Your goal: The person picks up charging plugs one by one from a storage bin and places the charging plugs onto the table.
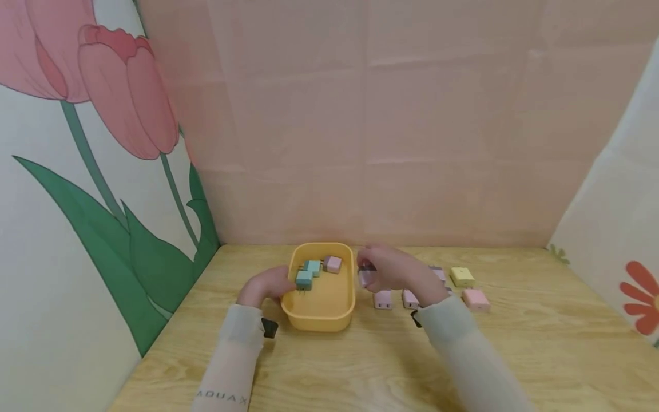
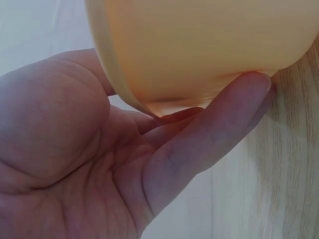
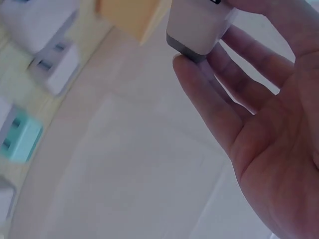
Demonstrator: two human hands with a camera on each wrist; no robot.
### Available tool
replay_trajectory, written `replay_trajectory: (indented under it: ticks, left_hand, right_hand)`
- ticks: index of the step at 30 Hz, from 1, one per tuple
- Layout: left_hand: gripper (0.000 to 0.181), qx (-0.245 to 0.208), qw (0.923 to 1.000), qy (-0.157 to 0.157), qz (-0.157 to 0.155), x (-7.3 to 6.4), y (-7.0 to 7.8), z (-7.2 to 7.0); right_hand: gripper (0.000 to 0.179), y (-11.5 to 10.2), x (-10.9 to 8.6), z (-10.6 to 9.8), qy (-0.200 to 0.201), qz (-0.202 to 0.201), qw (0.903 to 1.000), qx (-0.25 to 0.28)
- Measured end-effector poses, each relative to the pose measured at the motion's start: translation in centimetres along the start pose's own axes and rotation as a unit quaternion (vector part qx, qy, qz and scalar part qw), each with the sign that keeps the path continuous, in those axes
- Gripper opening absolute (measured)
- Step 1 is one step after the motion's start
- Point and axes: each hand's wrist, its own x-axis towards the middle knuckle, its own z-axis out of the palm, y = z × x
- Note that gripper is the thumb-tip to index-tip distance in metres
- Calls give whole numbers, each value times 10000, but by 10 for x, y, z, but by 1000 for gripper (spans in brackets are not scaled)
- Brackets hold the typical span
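My left hand (image 1: 268, 284) grips the left side of a yellow plastic bin (image 1: 319, 324), its fingers along the outer wall in the left wrist view. Inside the bin lie two teal charger plugs, one (image 1: 312, 267) behind the other (image 1: 304, 278), and a pinkish-lilac charger plug (image 1: 333, 264) near the back right. Just off the bin's right rim, my right hand (image 1: 391, 268) pinches a lilac charger plug (image 1: 366, 277) between thumb and fingers. In the right wrist view the held plug (image 3: 194, 27) shows a pale body with a grey band.
Right of the bin, lilac charger plugs (image 1: 382, 299) stand on the wooden table (image 1: 540, 343), some partly behind my right forearm. Farther right are a yellow plug (image 1: 461, 277) and a pink plug (image 1: 476, 299). A teal plug (image 3: 22, 137) shows in the right wrist view. A pink backdrop (image 1: 360, 143) rises behind.
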Motion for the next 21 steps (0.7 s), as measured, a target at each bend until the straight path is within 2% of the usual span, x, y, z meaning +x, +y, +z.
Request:
replay_trajectory:
  ticks: [7,14,21]
  left_hand:
    - [30,-22,10000,2,-7,2,-2,1]
    - [29,-40,10000,32,1,3,-3,0]
    - [26,-17,10000,-22,55,3,-2,1]
  right_hand:
    - [31,7,-20,8,-530,367,9976,-263]
    - [25,15,-32,22,-502,-110,9982,-323]
    - [29,11,-42,32,-761,58,9970,-126]
